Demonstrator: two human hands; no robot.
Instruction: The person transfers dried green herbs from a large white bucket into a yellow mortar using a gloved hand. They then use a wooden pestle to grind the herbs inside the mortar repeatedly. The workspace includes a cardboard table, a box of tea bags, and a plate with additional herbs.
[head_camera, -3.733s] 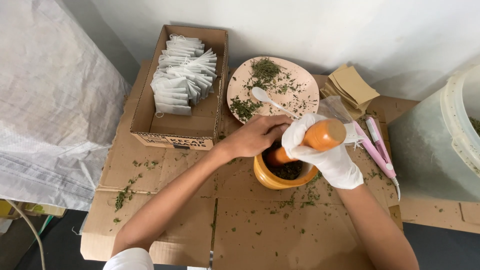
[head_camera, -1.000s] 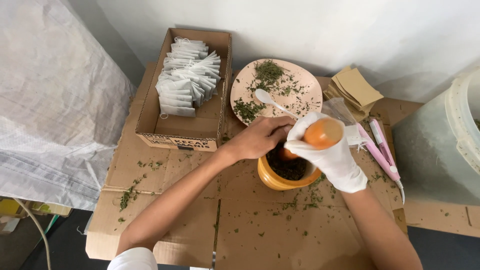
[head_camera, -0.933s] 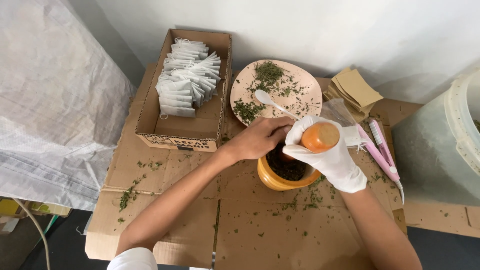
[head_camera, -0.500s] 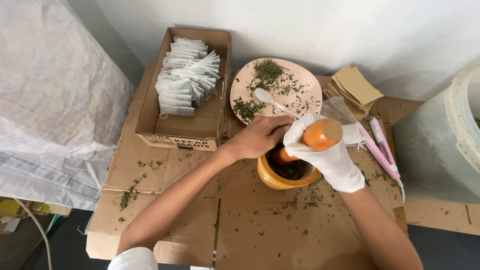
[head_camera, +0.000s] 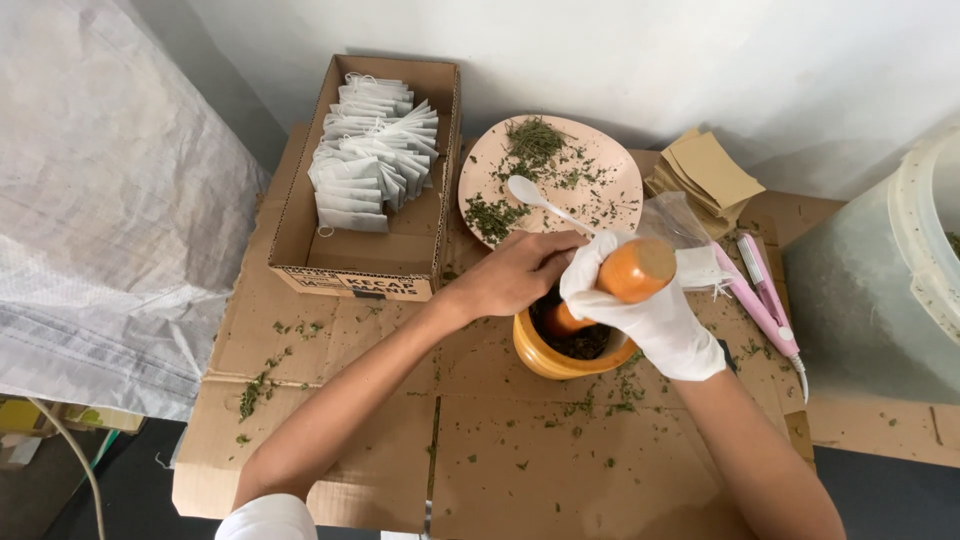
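The hands meet over the orange mortar (head_camera: 560, 355) on the cardboard-covered worktop (head_camera: 480, 450). The bare left hand (head_camera: 515, 272) rests curled on the mortar's near-left rim, fingers bent over its edge. The gloved right hand (head_camera: 640, 315) is wrapped tight around the orange pestle (head_camera: 625, 275), whose lower end sits down among the dark crushed herbs inside the bowl. Compared with half a second ago, the pestle's top has tipped slightly left while both hands stay in place. Further left stands the cardboard box (head_camera: 360, 250) of white sachets; behind is the pink plate (head_camera: 550, 180) with dried leaves and a white spoon (head_camera: 540, 200); right lies a pink sealer (head_camera: 760, 295)
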